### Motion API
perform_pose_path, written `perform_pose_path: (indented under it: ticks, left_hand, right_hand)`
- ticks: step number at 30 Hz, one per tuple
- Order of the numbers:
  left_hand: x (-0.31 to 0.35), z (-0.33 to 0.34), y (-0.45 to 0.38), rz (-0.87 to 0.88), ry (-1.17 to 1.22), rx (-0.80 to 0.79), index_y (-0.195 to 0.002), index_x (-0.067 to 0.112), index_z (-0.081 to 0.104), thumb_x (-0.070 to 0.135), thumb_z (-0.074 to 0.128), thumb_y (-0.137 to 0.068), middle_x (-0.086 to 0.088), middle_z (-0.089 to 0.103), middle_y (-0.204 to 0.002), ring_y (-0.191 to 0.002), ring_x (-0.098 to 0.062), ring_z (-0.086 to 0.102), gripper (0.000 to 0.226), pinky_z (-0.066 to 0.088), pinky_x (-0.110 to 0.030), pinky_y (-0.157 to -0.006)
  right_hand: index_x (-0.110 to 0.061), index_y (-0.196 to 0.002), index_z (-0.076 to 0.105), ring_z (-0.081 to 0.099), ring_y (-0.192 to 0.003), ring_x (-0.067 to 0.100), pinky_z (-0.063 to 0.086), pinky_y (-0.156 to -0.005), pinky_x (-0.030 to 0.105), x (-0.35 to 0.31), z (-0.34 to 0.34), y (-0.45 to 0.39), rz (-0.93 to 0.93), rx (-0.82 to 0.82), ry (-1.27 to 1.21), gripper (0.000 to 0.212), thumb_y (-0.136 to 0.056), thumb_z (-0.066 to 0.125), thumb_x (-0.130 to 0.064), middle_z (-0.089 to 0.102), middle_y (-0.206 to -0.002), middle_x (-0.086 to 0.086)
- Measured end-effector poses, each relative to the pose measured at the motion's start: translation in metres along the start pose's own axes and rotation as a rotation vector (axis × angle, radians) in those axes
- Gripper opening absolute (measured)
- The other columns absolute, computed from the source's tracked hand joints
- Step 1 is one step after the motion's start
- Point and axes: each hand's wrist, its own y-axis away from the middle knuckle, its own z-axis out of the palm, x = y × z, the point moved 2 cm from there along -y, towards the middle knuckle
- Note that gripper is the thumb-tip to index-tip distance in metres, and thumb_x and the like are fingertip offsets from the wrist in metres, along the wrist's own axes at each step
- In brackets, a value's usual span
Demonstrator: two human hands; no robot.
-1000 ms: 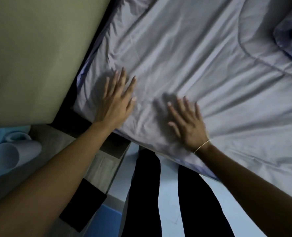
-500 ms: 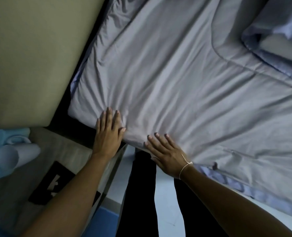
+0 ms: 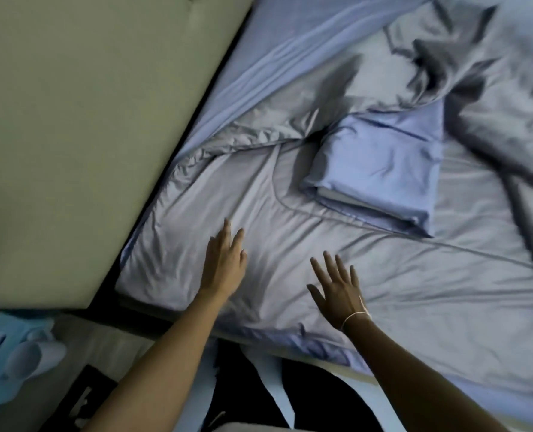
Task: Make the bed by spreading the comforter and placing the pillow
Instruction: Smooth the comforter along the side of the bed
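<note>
At the near edge of the bed, both hands are out over the grey comforter [image 3: 290,254], fingers straight and spread, holding nothing. The left hand [image 3: 224,269] lies flat on the cloth with its fingers fairly close together; the right hand [image 3: 340,291], a thin band at its wrist, has its fingers fanned wide. Whether the right palm presses the cloth or hovers just above it, I cannot tell.

The pillow [image 3: 380,173], in a blue case, lies farther in and to the right, on top of the comforter, well apart from both hands. Its long axis runs from near-left to far-right, and its open end faces the near-left. The right hand is the nearer of the two, so reaching it probably means going forward and to the right.

Beyond the pillow the comforter is bunched in dark folds at the far right, not yet spread. At the far left a blue sheet [image 3: 283,51] shows bare beside the pale headboard [image 3: 87,120].
</note>
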Motion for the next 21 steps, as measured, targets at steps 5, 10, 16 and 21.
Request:
perform_pose_path:
  ticks: [5,10,16,21]
  left_hand:
    - [0.085,-0.014,-0.014,0.183,0.009,-0.038,-0.137,0.005,0.045,0.017,0.054,-0.092,-0.023,0.021,-0.154,-0.122,-0.041,0.048,0.047,0.038,-0.049,-0.102]
    - [0.144,-0.016,-0.015,0.405,-0.015,-0.124,-0.13,0.002,0.053,0.009,0.061,-0.084,-0.028,0.029,-0.149,-0.107,-0.044,0.056,0.046,0.046,-0.049,-0.092]
    - [0.186,-0.018,-0.011,0.562,-0.074,-0.153,-0.131,0.001,0.05,0.008,0.055,-0.086,-0.027,0.026,-0.151,-0.112,-0.047,0.052,0.046,0.042,-0.05,-0.092]
    - [0.212,-0.007,-0.005,0.625,-0.117,-0.154,-0.134,0.006,0.049,0.009,0.06,-0.084,-0.025,0.027,-0.151,-0.11,-0.045,0.054,0.051,0.043,-0.049,-0.091]
  right_hand:
    - [-0.031,-0.151,0.014,0.006,-0.148,0.032,0.009,-0.116,0.054,0.042,-0.055,0.048,0.174,0.071,-0.017,0.069,-0.087,0.01,-0.058,0.007,-0.161,0.006]
    - [-0.032,-0.151,0.004,-0.001,-0.148,0.03,0.004,-0.117,0.052,0.065,-0.074,0.102,0.416,0.151,-0.061,0.069,-0.088,0.008,-0.058,0.001,-0.161,0.004]
    - [-0.029,-0.151,0.014,0.007,-0.148,0.031,0.01,-0.115,0.056,0.087,-0.078,0.152,0.602,0.229,-0.093,0.062,-0.097,0.036,-0.049,0.009,-0.161,0.008]
    - [-0.031,-0.151,0.009,0.004,-0.148,0.03,0.008,-0.116,0.055,0.112,-0.077,0.179,0.701,0.245,-0.122,0.062,-0.097,0.033,-0.051,0.006,-0.161,0.006]
